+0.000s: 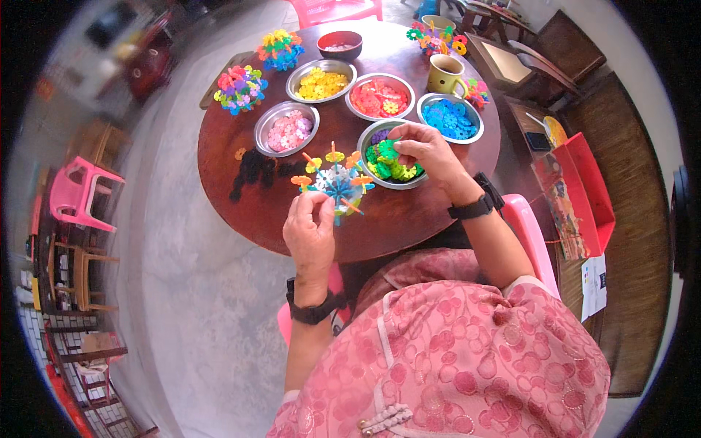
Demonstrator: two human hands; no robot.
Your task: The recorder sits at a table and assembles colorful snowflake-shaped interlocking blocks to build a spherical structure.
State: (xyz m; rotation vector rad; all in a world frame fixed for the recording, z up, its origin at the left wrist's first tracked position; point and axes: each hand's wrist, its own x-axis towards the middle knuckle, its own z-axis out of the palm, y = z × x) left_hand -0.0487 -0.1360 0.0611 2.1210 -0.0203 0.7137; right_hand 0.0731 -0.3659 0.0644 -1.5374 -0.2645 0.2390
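Note:
My left hand (309, 230) pinches the near side of a spiky assembly of interlocking snowflake discs (338, 181); it has a white and blue core with orange and yellow pieces at its tips. Over a metal bowl (400, 185) of green and purple discs is my right hand (432, 157). Its thumb and fingers are closed at a green snowflake disc (386, 150), though the fingers partly cover the grip. Close by stand metal bowls of blue discs (449, 119), red discs (378, 96), yellow discs (321, 84) and pink discs (289, 131).
The round brown table (241, 208) also carries finished multicoloured disc balls (241, 89), a red-lined bowl (339, 45) and a yellow-green mug (445, 75). A loose orange disc (240, 153) lies on the left. A red box (584, 193) stands at right, a pink chair (84, 193) at far left.

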